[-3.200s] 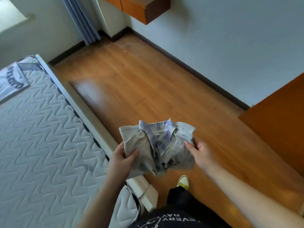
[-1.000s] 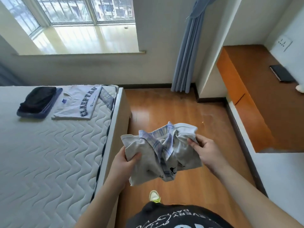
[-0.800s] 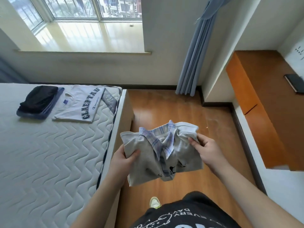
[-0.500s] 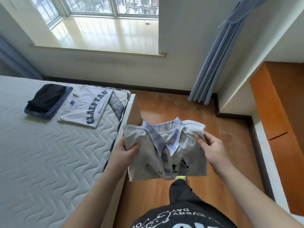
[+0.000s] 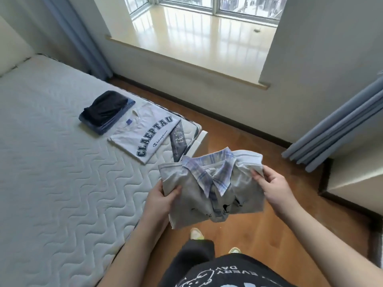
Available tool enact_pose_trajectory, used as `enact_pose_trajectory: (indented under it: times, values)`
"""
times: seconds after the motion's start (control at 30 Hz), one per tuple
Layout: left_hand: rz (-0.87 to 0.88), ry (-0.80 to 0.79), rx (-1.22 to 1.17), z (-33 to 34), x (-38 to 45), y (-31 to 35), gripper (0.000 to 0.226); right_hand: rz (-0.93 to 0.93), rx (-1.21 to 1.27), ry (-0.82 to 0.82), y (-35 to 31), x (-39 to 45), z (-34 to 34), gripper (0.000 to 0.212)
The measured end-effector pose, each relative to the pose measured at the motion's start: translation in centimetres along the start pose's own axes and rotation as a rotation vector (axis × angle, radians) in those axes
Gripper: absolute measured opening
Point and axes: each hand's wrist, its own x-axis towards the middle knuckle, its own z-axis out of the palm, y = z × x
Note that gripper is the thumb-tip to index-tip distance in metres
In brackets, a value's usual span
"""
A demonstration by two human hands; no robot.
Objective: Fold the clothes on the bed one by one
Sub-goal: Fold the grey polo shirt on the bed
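Bed (image 5: 51, 183): bare white quilted mattress, wave stitching. Near its far corner, a folded white T-shirt (image 5: 145, 137) lying flat, navy letters "CLAEPTAU" upward; just beside it, a dark folded garment (image 5: 103, 107) stacked on folded blue cloth (image 5: 109, 124). A grey label strip (image 5: 179, 141) lies at the mattress corner. Wooden floor (image 5: 279, 224) alongside the bed, bearing the person's shoes (image 5: 196, 234)

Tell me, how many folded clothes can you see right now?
3, perhaps more. A grey shirt with plaid collar is held in both hands beside the bed; a white lettered T-shirt lies near the mattress corner; a dark stack beside it may hold several garments.
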Motion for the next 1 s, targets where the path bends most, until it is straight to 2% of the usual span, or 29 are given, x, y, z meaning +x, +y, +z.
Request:
enact_pose_trajectory:
  times: [0.27, 0.5, 0.8, 1.0]
  values:
    - [-0.088, 0.185, -0.108, -5.7, 8.4, -1.2, 0.026, -0.003, -0.165, -0.196, -2.9, 12.3, 8.4, 0.018]
    - [-0.158, 0.335, -0.149, -8.6, 13.6, -1.1, 0.017, -0.002, -0.258, -0.254, -5.5, 19.8, 14.1, 0.018]
    - [-0.162, 0.504, -0.124, -8.2, 20.6, -0.2, 0.015, 0.057, -0.319, -0.408, -7.8, 30.2, 19.3, 0.019]
    - [-0.223, 0.666, -0.053, -6.5, 26.0, 0.3, 0.013, 0.096, -0.376, -0.586, -8.9, 40.5, 20.7, 0.018]
